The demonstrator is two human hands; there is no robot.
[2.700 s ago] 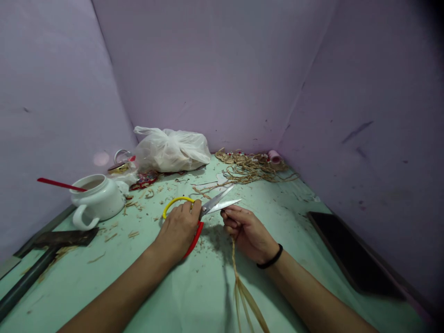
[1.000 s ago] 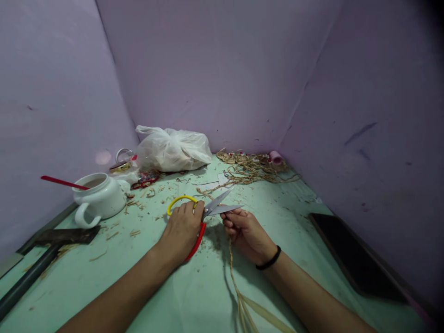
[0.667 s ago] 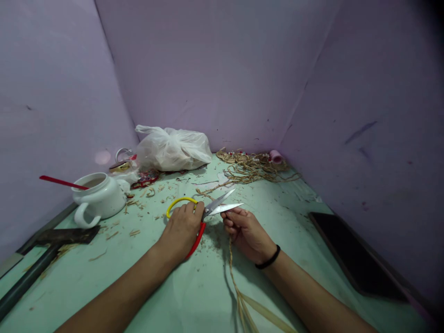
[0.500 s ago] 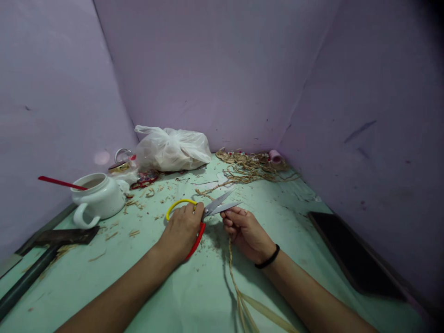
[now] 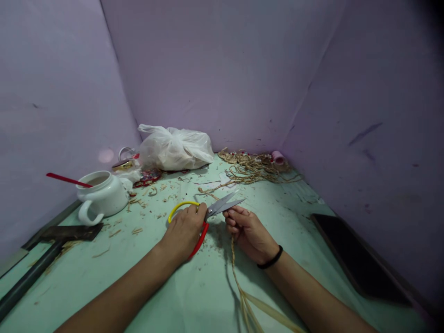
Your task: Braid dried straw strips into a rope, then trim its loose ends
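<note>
My left hand (image 5: 185,231) grips a pair of scissors (image 5: 219,206) with one yellow and one red handle loop. The blades are parted and point right, just above the fingertips of my right hand (image 5: 249,233). Pinched in my right hand is a twisted straw-coloured fibre cord (image 5: 233,259), which hangs down toward me and splits into flat loose strands at the bottom. Its upper end is hidden by the fingers and blades. A black band circles the right wrist.
A white mug (image 5: 106,196) with a red stick and a hammer-like tool (image 5: 65,233) lie left. Behind are a tied plastic bag (image 5: 176,150), a heap of cords (image 5: 256,169) and a pink spool (image 5: 277,157). A dark flat phone-like slab (image 5: 357,259) rests right. Fibre scraps litter the tabletop.
The whole view has shifted slightly, so everything sits a little farther right. Both hands keep their holds, and the scissor blades look slightly less widely parted.
</note>
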